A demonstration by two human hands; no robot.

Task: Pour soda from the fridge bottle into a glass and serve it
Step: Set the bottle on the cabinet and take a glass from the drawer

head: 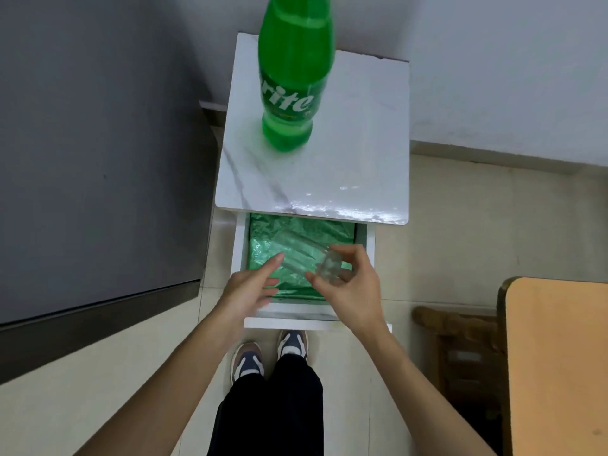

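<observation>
**Glass lies in the open drawer, right hand on its base**

The clear glass (306, 255) lies on its side in the drawer (239, 245). Its long axis runs from the thick base at 4 o'clock to the mouth at 10 o'clock. The right hand (352, 291) pinches the base end with curled fingers, so it is the nearer hand and looks set to do the lift. The left hand (250, 284) is at 8 o'clock from the glass, fingers straight. Its index tip is just beside the glass wall; I cannot tell whether it touches.

The drawer holds only crinkled green plastic lining (296, 228) and the glass. At 12 o'clock, the green soda bottle (292, 83) stands upright on the white cabinet top (362, 143), which is probably where the glass goes next. The bottle's cap is out of frame.
</observation>
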